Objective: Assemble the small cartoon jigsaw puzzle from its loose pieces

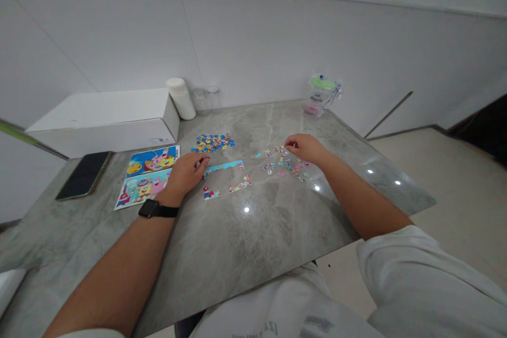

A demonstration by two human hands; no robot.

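My left hand (186, 173), a black watch on its wrist, rests on the grey marble table (245, 243) with fingers curled, fingertips at the left end of an assembled blue puzzle strip (224, 167). Two small joined puzzle bits (241, 185) (211, 194) lie just below it. My right hand (306, 148) has its fingers pinched together over scattered loose puzzle pieces (283, 162); what it pinches is too small to make out. A heap of unsorted pieces (213, 142) lies farther back.
Two cartoon reference pictures (147, 174) lie left of my left hand, a dark phone (84, 175) beyond them. A white box (106, 120), a white cylinder (181, 97), two small jars (206, 99) and a plastic bag (321, 95) stand along the wall.
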